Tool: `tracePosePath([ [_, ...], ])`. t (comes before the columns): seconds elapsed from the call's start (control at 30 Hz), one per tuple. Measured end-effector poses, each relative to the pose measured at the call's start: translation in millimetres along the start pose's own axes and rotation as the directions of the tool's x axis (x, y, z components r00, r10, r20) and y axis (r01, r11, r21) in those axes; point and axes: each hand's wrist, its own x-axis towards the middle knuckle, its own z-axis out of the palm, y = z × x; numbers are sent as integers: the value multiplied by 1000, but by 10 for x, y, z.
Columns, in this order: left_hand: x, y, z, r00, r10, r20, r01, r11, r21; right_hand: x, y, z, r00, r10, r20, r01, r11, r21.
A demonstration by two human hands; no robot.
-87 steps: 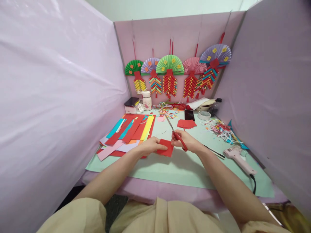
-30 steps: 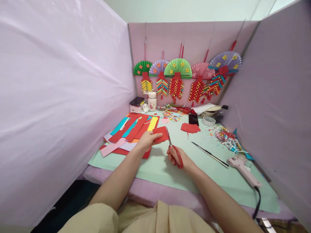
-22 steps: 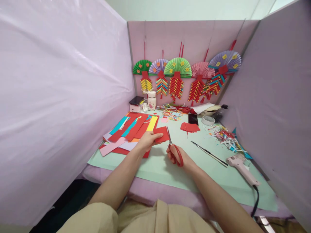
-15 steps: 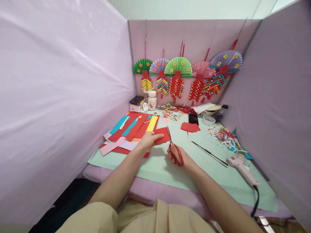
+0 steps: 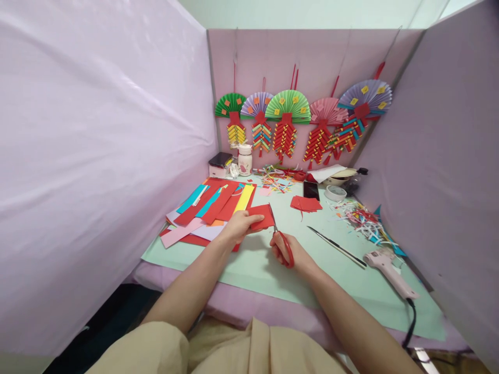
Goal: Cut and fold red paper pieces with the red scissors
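Between the thumb and fingers of my left hand (image 5: 240,227) is a piece of red paper (image 5: 263,215), held above the table. My right hand (image 5: 291,251) is closed round the red handles of a pair of scissors (image 5: 289,253). The scissors' blades point away from me and lie along the right edge of the red paper. Behind my right hand a small stack of red paper pieces (image 5: 306,204) rests on the table. Coloured paper strips (image 5: 218,205) in red, blue, yellow and pink lie to the left, partly behind my left hand.
To the right lie a thin metal-tipped rod (image 5: 337,246), a pink glue gun (image 5: 392,272) with a cord, and paper scraps (image 5: 360,221). Farther back are a phone (image 5: 311,190), a tape roll (image 5: 336,194) and a white bottle (image 5: 245,160). Paper fan ornaments (image 5: 287,106) hang on the back panel.
Almost nothing differs. Both hands, the red paper and the scissors keep nearly the same place, and the view has shifted very slightly.
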Motion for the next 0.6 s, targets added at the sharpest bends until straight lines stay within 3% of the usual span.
tracePosePath([
  [0.6,-6,9,1,999,-28,16,29,999,-16,-1,21,37,998,36,-48,-36,999,-1],
])
